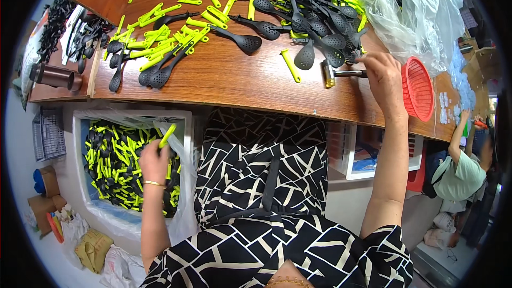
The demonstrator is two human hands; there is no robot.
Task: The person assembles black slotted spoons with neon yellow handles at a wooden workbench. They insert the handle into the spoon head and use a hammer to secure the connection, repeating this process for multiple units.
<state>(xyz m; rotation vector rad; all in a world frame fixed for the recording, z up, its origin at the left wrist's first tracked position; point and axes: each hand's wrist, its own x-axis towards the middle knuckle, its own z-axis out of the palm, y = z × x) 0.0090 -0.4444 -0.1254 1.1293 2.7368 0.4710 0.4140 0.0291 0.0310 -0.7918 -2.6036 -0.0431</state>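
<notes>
My left hand [154, 161] is closed around a utensil with a lime-green handle [167, 135]; its other end is hidden by the hand. It hangs over a white box [80, 144] lined with clear plastic. Inside lie many black utensils with lime-green handles [114, 173]. At the table's right, my right hand [383, 77] has its fingers curled around the dark grip of a small hammer [346, 73]. The hammer's metal head [327, 73] rests near the table edge. Just beyond my fingertips are black slotted spoons [335, 42]. One loose green handle [291, 66] lies left of the hammer.
A red plastic basket [417, 88] stands right of my right hand, beside crumpled clear plastic [421, 16]. Loose green handles [160, 42] and black spoons cover the table's left. A brown cup [56, 76] lies far left. Another person [458, 176] works at far right.
</notes>
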